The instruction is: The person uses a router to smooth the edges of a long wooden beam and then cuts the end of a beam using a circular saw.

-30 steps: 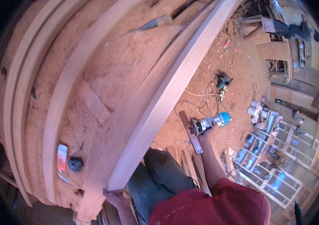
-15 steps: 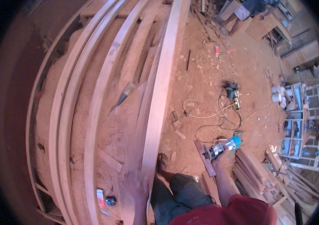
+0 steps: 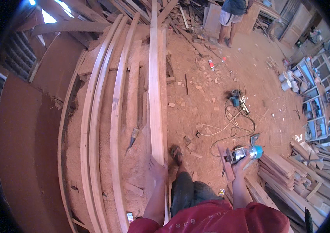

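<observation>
My right hand (image 3: 241, 164) is closed around a handheld router (image 3: 246, 152), silver-bodied with a teal cap. A flat reddish wooden strip (image 3: 226, 163) is fixed across the router's base end. The tool is held sideways in the air, to the right of my legs. My left hand (image 3: 158, 169) grips the near part of a long pale wooden beam (image 3: 155, 97), its fingers over the edge. That beam runs away from me along the right side of a sawdust-covered bench (image 3: 110, 163). A dark-tipped pointed tool (image 3: 133, 138) lies on the bench to its left.
More long beams (image 3: 117, 105) lie left on the bench. Cords and a green power tool (image 3: 234, 99) rest on the floor among wood offcuts. Stacked timber (image 3: 277, 169) is at the right, beside shelving (image 3: 315, 106). Another person (image 3: 231, 17) stands at the far right.
My view has tilted up and shifted, showing more of the far room. The beam under my left hand now lies straighter ahead. The router stays in my right hand.
</observation>
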Demonstrator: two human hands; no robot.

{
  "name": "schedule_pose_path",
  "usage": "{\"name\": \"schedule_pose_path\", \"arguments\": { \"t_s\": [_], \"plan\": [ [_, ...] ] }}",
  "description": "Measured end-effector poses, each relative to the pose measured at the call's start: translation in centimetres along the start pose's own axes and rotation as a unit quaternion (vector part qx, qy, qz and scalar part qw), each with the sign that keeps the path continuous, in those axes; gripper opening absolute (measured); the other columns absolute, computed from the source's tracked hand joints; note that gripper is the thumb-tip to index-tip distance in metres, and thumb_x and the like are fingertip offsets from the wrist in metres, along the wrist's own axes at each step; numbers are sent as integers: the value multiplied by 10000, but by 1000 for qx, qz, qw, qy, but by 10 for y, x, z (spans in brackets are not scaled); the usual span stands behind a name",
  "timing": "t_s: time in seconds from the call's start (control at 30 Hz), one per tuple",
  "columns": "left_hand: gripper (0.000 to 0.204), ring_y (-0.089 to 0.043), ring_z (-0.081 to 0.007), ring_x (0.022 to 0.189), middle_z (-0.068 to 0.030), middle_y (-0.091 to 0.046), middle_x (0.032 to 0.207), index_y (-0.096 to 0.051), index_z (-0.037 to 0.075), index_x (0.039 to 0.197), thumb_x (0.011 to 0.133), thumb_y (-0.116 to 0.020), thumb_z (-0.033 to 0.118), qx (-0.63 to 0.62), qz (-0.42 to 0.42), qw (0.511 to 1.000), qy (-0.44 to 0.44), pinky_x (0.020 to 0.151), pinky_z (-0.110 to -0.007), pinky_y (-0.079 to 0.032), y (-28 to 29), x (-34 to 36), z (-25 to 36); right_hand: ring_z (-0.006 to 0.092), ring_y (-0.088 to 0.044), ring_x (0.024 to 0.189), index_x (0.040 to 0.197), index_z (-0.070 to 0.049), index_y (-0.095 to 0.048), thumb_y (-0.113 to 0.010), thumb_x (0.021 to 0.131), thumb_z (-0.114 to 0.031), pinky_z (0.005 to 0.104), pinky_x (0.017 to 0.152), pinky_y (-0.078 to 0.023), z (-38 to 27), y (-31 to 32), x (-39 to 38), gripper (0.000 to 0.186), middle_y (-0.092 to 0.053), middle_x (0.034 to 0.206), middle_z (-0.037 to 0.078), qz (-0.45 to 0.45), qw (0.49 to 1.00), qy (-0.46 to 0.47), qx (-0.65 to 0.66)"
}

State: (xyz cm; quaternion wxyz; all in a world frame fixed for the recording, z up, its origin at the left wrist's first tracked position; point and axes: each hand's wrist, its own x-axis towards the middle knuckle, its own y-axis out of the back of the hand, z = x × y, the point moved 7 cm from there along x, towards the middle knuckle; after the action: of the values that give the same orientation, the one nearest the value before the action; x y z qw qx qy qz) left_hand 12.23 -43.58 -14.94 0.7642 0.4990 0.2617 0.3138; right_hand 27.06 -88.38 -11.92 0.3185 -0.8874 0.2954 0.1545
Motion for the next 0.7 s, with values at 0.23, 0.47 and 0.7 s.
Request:
{"name": "schedule_pose_path", "arguments": {
  "t_s": [0.23,0.47,0.7],
  "plan": [
    [892,-489,-444,1241,-283,-502,1365,-335,-46,1463,829,-679,480,-55,13,998,-34,1034,-521,-399,2,-5,-4,265,-679,771,993,-126,-584,-525,913,-486,428,717,-566,-42,-43,70,373,-679,890,78,-9,999,45,-12],
    [868,-468,-450,1263,-285,-489,1379,-336,-40,1467,850,-665,476,-95,-111,989,29,1049,-532,-376,44,-96,-67,268,-686,786,986,-115,-592,-517,911,-500,440,719,-567,-78,-142,118,399,-688,895,88,-1,998,57,-37],
    [844,-446,-457,1284,-288,-476,1393,-338,-33,1470,871,-650,472,-77,-218,956,182,1065,-544,-353,82,-164,-123,293,-692,780,1015,-102,-574,-463,904,-546,444,700,-586,-92,-237,167,471,-691,899,105,-3,999,36,-36]
  ]
}}
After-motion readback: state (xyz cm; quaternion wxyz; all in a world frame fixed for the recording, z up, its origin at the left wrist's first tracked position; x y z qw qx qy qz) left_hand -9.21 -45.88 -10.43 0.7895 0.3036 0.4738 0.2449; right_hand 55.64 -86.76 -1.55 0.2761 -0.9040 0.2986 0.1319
